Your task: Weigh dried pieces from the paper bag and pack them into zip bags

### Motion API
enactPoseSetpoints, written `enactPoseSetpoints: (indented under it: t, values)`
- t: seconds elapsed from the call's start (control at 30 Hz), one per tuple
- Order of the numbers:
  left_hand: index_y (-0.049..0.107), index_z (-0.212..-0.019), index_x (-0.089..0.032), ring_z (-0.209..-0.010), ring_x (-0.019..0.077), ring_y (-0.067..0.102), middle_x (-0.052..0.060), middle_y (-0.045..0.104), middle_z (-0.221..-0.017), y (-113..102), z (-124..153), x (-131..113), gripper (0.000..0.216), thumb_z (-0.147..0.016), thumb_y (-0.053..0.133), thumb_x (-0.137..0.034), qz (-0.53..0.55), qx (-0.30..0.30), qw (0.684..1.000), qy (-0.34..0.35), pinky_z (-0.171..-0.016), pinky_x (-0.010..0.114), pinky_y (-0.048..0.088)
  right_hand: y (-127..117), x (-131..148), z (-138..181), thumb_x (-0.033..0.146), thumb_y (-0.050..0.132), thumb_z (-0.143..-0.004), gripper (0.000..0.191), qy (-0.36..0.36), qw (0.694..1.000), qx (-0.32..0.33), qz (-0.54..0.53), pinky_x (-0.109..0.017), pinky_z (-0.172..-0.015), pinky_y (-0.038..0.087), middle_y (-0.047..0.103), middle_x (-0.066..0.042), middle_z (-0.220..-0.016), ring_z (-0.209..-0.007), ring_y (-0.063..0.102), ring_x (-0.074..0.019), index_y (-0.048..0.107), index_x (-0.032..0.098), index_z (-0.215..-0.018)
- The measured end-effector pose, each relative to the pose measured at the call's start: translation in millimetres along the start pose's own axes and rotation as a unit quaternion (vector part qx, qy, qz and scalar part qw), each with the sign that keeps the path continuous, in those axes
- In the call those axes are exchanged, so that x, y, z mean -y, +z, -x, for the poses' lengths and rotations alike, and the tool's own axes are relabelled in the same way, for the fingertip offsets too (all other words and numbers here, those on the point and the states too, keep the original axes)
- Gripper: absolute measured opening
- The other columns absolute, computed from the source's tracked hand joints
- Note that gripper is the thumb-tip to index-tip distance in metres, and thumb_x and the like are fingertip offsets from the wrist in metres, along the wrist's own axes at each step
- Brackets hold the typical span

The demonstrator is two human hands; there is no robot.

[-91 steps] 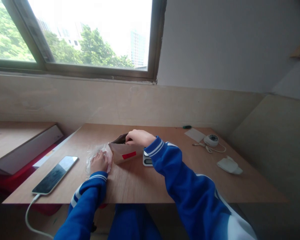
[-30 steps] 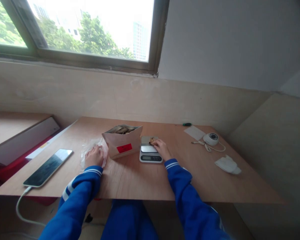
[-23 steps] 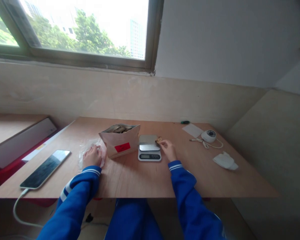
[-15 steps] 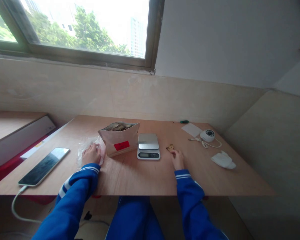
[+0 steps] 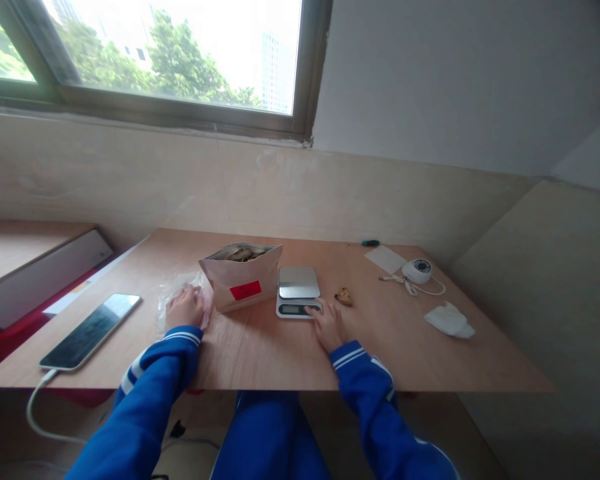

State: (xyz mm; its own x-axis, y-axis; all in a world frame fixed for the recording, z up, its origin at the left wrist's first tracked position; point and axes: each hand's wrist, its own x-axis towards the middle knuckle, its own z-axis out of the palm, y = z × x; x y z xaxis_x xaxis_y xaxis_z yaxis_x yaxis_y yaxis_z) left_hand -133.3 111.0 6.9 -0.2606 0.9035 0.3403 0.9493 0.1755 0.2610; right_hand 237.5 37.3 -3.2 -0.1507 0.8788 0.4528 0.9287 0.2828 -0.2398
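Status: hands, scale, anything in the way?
Left hand on plastic. Right hand at scale front. Brown piece right of scale. Bag close on scale's left.

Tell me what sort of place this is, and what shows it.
Probably a plain indoor workroom or study room; the picture can't settle which. The signs: a wood-topped table near a large window, with a small digital scale on it.

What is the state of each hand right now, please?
Left hand: on the plastic; grip cannot be told.
Right hand: open, thumb at the scale.
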Motion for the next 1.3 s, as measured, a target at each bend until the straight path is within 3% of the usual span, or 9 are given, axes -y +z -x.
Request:
enactPoseSetpoints:
  t: [0.2, 0.3, 0.37, 0.47, 0.53, 0.63, 0.8, 1.03, 1.3]
  values:
    - [0.059, -0.111, -0.016, -0.109, 0.0276, 0.056, 0.014, 0.064, -0.112, -1, 1, -1, 0.035, -0.085, 0.036, -0.025, 0.002, -0.001, 1.0, 0.007, -0.096, 0.041, 0.036, -4, 11, -10, 0.002, 0.044, -0.078, 0.039, -0.059, 0.995, 0.047, 0.059, -0.042, -0.09, 0.038, 0.056, -0.012, -0.124, -0.11, 0.047, -0.028, 0.069, 0.021, -0.1]
    - [0.058, -0.111, -0.016, -0.11, 0.0276, 0.056, 0.014, 0.063, -0.115, 0, 0, -1, 0.036, -0.085, 0.036, -0.024, 0.002, -0.003, 1.0, 0.007, -0.096, 0.041, 0.035, -8, -11, -5, 0.005, 0.044, -0.078, 0.044, -0.089, 0.994, 0.034, 0.053, -0.042, -0.089, 0.039, 0.055, -0.01, -0.126, -0.109, 0.048, -0.0274, 0.066, 0.026, -0.11]
    - [0.058, -0.111, -0.016, -0.111, 0.0276, 0.055, 0.014, 0.063, -0.114, 1, 0, 0, 0.035, -0.085, 0.036, -0.024, 0.002, -0.006, 1.0, 0.01, -0.096, 0.041, 0.036, -12, -36, 1, 0.009, 0.044, -0.08, 0.044, -0.087, 0.995, -0.012, 0.037, -0.041, -0.089, 0.04, 0.053, -0.008, -0.126, -0.108, 0.05, -0.0257, 0.065, 0.03, -0.113]
    - [0.058, -0.11, -0.016, -0.109, 0.0271, 0.056, 0.014, 0.064, -0.111, 1, 0, 1, 0.034, -0.085, 0.037, -0.025, 0.004, -0.005, 1.0, 0.011, -0.096, 0.04, 0.036, -15, -71, 2, 0.013, 0.04, -0.082, 0.042, 0.022, 0.99, -0.132, 0.034, -0.042, -0.09, 0.042, 0.05, -0.01, -0.125, -0.105, 0.052, -0.0249, 0.065, 0.026, -0.113]
    - [0.058, -0.11, -0.016, -0.107, 0.0269, 0.057, 0.013, 0.064, -0.111, -2, 0, -1, 0.033, -0.084, 0.038, -0.025, 0.004, -0.002, 1.0, 0.005, -0.095, 0.04, 0.036, -12, -84, -2, 0.016, 0.04, -0.083, 0.04, 0.088, 0.982, -0.164, 0.041, -0.043, -0.09, 0.043, 0.046, -0.012, -0.13, -0.107, 0.051, -0.0263, 0.064, 0.022, -0.114]
    - [0.058, -0.109, -0.016, -0.106, 0.0276, 0.057, 0.014, 0.063, -0.112, -6, 2, -5, 0.033, -0.085, 0.039, -0.025, 0.003, 0.001, 1.0, 0.0, -0.094, 0.04, 0.037, 0, -91, -9, 0.023, 0.047, -0.083, 0.038, 0.103, 0.986, -0.127, 0.043, -0.045, -0.09, 0.042, 0.043, -0.014, -0.132, -0.111, 0.048, -0.0294, 0.062, 0.021, -0.117]
    - [0.058, -0.111, -0.012, -0.11, 0.0281, 0.056, 0.016, 0.062, -0.113, -12, 3, -8, 0.035, -0.086, 0.037, -0.024, 0.002, 0.005, 1.0, 0.013, -0.096, 0.041, 0.036, 13, -96, -10, 0.02, 0.047, -0.082, 0.04, 0.132, 0.984, -0.119, 0.023, -0.038, -0.086, 0.043, 0.057, -0.011, -0.111, -0.1, 0.052, -0.0243, 0.058, 0.021, -0.12]
    - [0.056, -0.114, -0.011, -0.112, 0.0278, 0.055, 0.017, 0.061, -0.115, -15, 3, -6, 0.037, -0.088, 0.033, -0.024, 0.006, 0.035, 0.999, 0.017, -0.097, 0.041, 0.036, 7, -92, -11, 0.018, 0.048, -0.083, 0.04, 0.185, 0.979, -0.066, 0.062, -0.033, -0.086, 0.038, 0.058, -0.01, -0.115, -0.103, 0.05, -0.0227, 0.057, 0.021, -0.122]
    - [0.056, -0.116, -0.011, -0.121, 0.0275, 0.049, 0.018, 0.06, -0.12, -14, 3, -9, 0.037, -0.087, 0.034, -0.021, 0.009, 0.04, 0.999, -0.006, -0.101, 0.041, 0.032, 2, -87, -12, 0.02, 0.049, -0.083, 0.041, 0.205, 0.975, -0.046, 0.075, -0.031, -0.084, 0.035, 0.06, -0.01, -0.111, -0.101, 0.051, -0.0231, 0.056, 0.022, -0.123]
